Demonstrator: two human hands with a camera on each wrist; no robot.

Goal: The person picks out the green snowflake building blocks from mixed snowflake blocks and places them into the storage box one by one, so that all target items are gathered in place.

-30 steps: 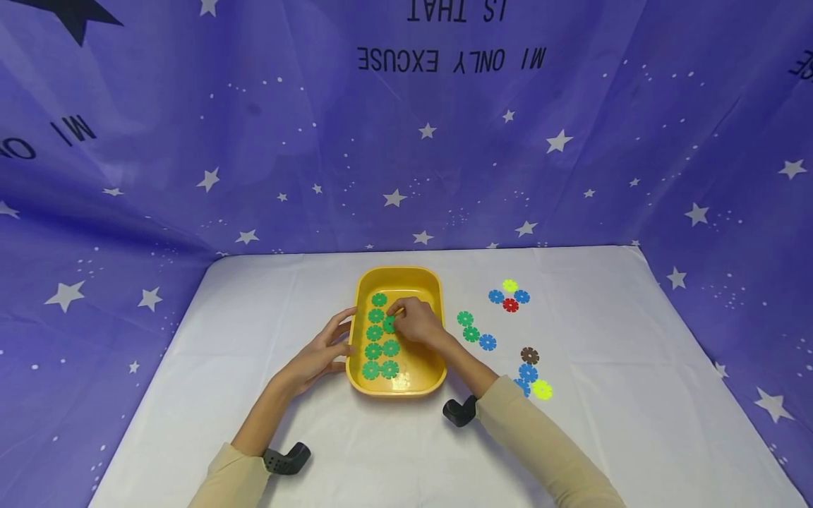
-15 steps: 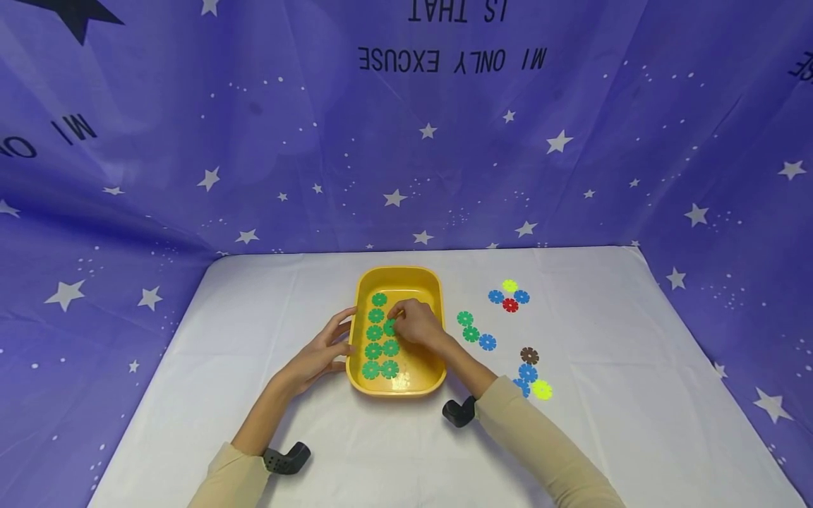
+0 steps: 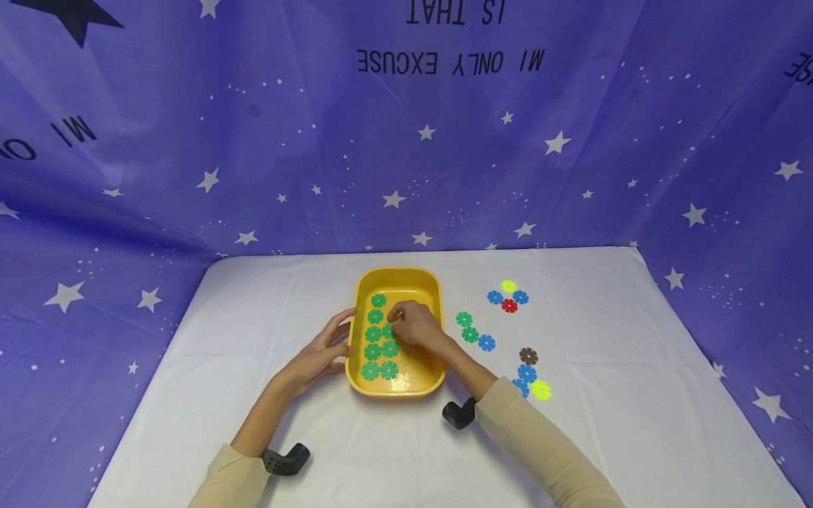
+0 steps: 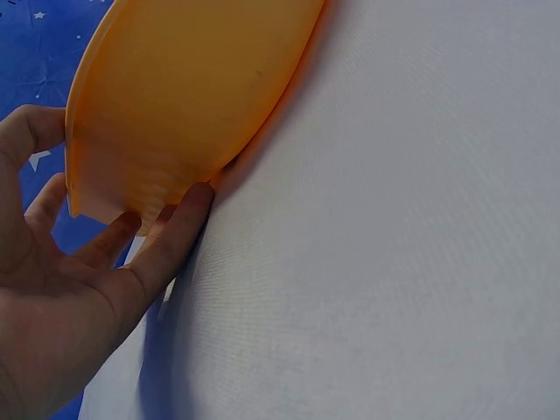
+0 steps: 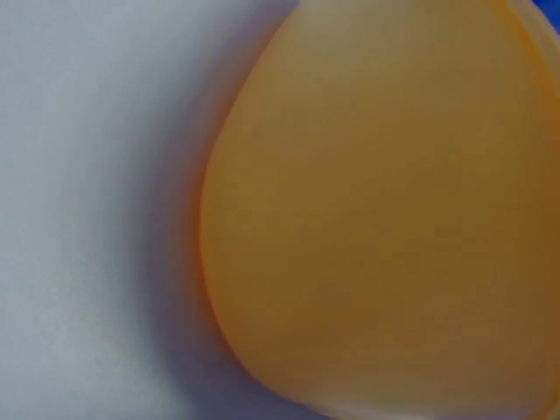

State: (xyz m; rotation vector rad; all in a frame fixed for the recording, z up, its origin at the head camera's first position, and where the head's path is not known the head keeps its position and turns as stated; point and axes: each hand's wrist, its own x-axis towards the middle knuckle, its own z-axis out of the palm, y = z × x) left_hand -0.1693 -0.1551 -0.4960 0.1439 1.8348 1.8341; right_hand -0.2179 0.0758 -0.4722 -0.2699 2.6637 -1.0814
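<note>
A yellow tray (image 3: pixel 364 282) stands on the white table. Inside it, green snowflake discs (image 3: pixel 372 351) lie flat in one full column along the left and a shorter one beside it. My left hand (image 3: pixel 316 358) rests its spread fingers and thumb against the tray's left side; the left wrist view shows these fingers (image 4: pixel 175 241) on the outer wall and rim. My right hand (image 3: pixel 416 324) reaches over the tray's right side, fingers curled, its fingertips on a green snowflake disc (image 3: pixel 388 331) that they partly cover. The right wrist view holds only the tray's outer wall (image 5: pixel 376 219).
To the tray's right lie two loose green discs (image 3: pixel 470 335) with a blue one (image 3: pixel 486 343). Farther back is a cluster around a red disc (image 3: pixel 509 305). Nearer, a brown disc (image 3: pixel 528 355), blue ones and a yellow one (image 3: pixel 541 390) lie by the right sleeve.
The green disc under my right fingertips has slid slightly toward me, closer to the disc below it in the second column. My left hand and the tray stay put.
</note>
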